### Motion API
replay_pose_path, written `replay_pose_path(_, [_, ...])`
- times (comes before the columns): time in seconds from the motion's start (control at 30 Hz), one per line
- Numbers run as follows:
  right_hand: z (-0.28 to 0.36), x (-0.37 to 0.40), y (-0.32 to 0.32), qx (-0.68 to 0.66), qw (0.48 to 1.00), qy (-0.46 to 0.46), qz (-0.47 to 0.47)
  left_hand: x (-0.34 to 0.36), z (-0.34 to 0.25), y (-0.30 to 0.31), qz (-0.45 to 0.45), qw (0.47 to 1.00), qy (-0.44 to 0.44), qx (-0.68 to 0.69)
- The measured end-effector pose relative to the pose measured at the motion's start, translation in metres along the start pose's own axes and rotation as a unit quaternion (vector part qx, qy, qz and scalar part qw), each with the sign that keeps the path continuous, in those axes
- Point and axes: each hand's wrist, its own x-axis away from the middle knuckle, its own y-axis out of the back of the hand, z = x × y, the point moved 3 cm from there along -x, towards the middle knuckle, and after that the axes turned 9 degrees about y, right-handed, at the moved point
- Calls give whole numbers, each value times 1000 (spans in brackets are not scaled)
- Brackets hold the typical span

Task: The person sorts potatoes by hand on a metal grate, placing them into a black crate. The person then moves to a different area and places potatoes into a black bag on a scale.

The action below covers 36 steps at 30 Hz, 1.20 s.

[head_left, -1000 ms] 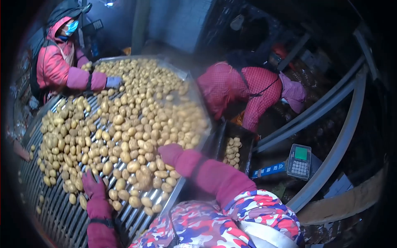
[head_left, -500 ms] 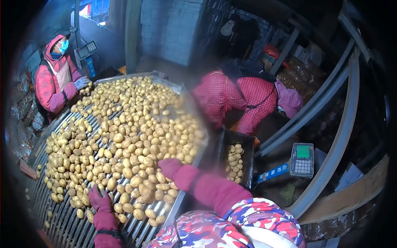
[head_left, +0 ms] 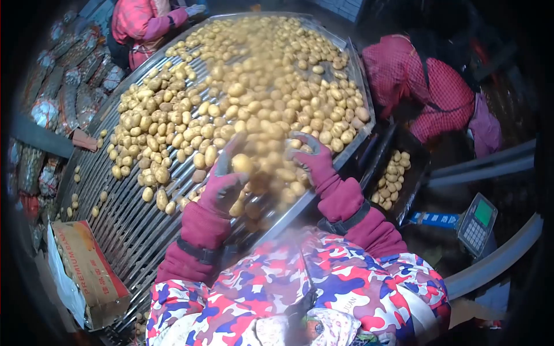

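Note:
Potatoes lie heaped across a slatted metal table. Near its front edge, my left hand, in a pink and grey glove, has thumb and fingers curved round a yellow potato. To the right, my right hand is gloved too, its fingers bent over potatoes at the heap's right side; whether it grips one I cannot make out. Between my hands the potatoes look blurred.
A person stands at the far left edge of the table. Another person bends at the right, by a black crate of potatoes. Also there are a scale display, a cardboard box and filled bags.
The view has tilted down and shifted left. My hands, flat on the potatoes and far apart before, are now closer together with fingers curved, the left one at a potato.

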Motion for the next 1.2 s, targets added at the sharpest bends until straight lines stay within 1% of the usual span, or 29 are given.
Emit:
replay_pose_path(0.03, [3,9,-7,-57,998,-15,-5,-5,2,-6,12,1000,-1,-28])
replay_pose_path(0.07, [5,17,-12,-113,993,-27,-10,-8,4,-9,10,996,-8,-89])
replay_pose_path(0.1, [4,25,-15,-165,984,-61,-19,-11,5,-13,9,989,-17,-149])
replay_pose_path(0.13, [4,30,-18,-198,977,-79,-11,-13,5,-19,9,978,-27,-209])
replay_pose_path(0.17, [4,35,-20,-231,968,-96,-2,-10,4,-33,20,988,17,-151])
replay_pose_path(0.27, [20,46,-25,-293,948,-121,16,-17,19,-41,29,981,-18,-189])
replay_pose_path(0.3, [21,47,-28,-314,942,-121,19,-17,19,-41,38,972,-6,-232])
replay_pose_path(0.33, [22,47,-28,-334,934,-122,23,-17,22,-41,31,966,-18,-256])
replay_pose_path(0.4, [30,48,-26,-337,935,-111,32,-18,26,-40,16,951,-44,-304])
replay_pose_path(0.5, [26,51,-23,-361,927,-90,57,-16,29,-39,12,952,-18,-306])
replay_pose_path(0.6, [33,54,-19,-364,923,-81,94,-19,37,-37,26,936,-74,-342])
replay_pose_path(0.7, [28,57,-15,-329,934,-95,102,-17,36,-44,18,918,-97,-383])
replay_pose_path(0.73, [24,58,-14,-312,940,-101,95,-16,35,-46,15,900,-103,-424])
replay_pose_path(0.8, [24,65,-15,-322,927,-147,124,-15,36,-50,23,861,-116,-496])
replay_pose_path(0.83, [24,70,-13,-324,921,-169,132,-15,39,-55,27,868,-110,-484])
replay_pose_path(0.87, [22,74,-12,-327,924,-170,106,-14,39,-61,36,847,-130,-513])
replay_pose_path(0.9, [18,77,-10,-330,925,-169,83,-16,47,-57,51,842,-152,-515])
replay_pose_path(0.93, [11,78,-7,-345,914,-184,107,-19,53,-55,61,835,-174,-518])
replay_pose_path(1.0, [11,81,-5,-387,898,-188,97,-19,52,-67,80,809,-185,-552])
replay_pose_path(1.07, [-4,86,-4,-339,929,-89,118,-22,56,-74,107,773,-201,-592])
replay_pose_path(1.13, [-8,97,3,-326,932,-101,121,-23,63,-77,144,724,-222,-637])
replay_pose_path(1.17, [23,100,12,-337,921,-159,112,-22,66,-81,158,732,-207,-629])
replay_pose_path(1.2, [29,102,17,-319,926,-174,104,-22,68,-84,162,717,-219,-642])
